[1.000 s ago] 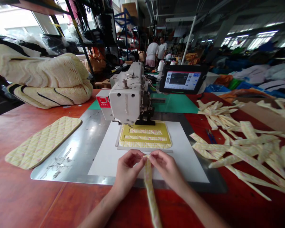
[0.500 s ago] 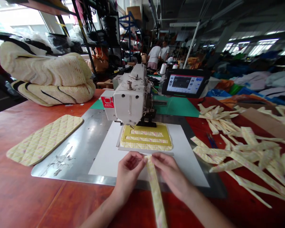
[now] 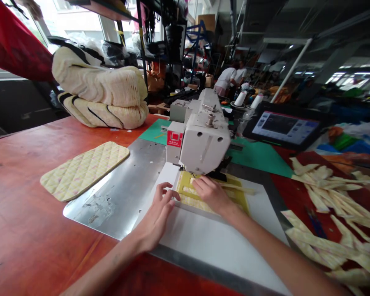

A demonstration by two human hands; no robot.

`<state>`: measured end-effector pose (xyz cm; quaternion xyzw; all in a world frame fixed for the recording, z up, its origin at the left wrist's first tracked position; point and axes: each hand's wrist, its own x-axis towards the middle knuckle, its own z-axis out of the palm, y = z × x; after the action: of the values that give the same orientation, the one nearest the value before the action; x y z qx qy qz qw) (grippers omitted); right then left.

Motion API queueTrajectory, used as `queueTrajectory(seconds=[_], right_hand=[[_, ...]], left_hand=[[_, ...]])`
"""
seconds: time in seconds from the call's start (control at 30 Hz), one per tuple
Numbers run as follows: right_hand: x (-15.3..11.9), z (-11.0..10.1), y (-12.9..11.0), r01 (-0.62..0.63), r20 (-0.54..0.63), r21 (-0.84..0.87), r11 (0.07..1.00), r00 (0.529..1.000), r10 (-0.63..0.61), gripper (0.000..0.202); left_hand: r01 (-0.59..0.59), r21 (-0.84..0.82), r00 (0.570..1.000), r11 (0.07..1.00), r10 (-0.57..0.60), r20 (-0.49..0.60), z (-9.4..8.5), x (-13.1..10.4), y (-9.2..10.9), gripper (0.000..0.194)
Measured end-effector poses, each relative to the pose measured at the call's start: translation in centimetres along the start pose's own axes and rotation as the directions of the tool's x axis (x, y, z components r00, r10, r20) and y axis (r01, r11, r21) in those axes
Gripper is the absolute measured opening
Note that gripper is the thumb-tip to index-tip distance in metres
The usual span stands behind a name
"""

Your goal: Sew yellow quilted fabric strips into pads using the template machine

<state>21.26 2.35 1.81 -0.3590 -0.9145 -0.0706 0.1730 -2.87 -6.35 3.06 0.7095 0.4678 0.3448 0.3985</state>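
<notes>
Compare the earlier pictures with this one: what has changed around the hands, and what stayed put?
The right hand has moved forward, carrying the pale yellow fabric strip onto the flat olive slotted template; the strip now lies crosswise under it. The left hand has let go and is near the template's left edge. The rounded yellow quilted pad stayed on the table's left.

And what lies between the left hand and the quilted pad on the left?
In the head view, the shiny metal plate lies between the quilted pad and the left hand, with some white sheet nearer the hand.
</notes>
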Motion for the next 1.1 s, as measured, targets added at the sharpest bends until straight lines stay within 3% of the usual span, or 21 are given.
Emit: queueTrajectory(seconds=[0.1, 0.23, 0.43, 0.67, 0.93, 1.1], right_hand=[[-0.1, 0.7, 0.7, 0.036, 0.032, -0.068, 0.997, 0.999, -0.034, 0.022], [-0.2, 0.6, 0.8, 0.042, 0.063, -0.082, 0.996, 0.997, -0.037, 0.021], [-0.4, 1.1, -0.3, -0.076, 0.041, 0.035, 0.997, 0.996, 0.074, 0.026], [-1.2, 1.9, -0.9, -0.206, -0.009, 0.235, 0.95, 0.977, 0.215, 0.034], [-2.3, 1.1, 0.7, -0.29, 0.067, 0.459, 0.84, 0.954, 0.293, 0.043], [-2.5, 1.1, 1.3, -0.346, 0.038, 0.554, 0.757, 0.919, 0.392, 0.03]], left_hand=[[0.004, 0.08, 0.999, 0.997, -0.001, -0.038, -0.9, 0.8, -0.2, 0.041], [-0.103, 0.198, 0.992, 0.975, 0.116, -0.055, -1.1, 2.9, -0.9, 0.038], [-0.313, 0.349, 0.948, 0.883, 0.312, 0.06, -0.6, 5.7, -2.0, 0.032], [-0.47, 0.477, 0.88, 0.743, 0.438, 0.183, 1.2, 7.5, -3.0, 0.037], [-0.476, 0.636, 0.876, 0.607, 0.395, 0.279, 1.5, 8.9, -2.7, 0.029], [-0.457, 0.67, 0.885, 0.585, 0.377, 0.274, 1.5, 9.0, -2.4, 0.029]])
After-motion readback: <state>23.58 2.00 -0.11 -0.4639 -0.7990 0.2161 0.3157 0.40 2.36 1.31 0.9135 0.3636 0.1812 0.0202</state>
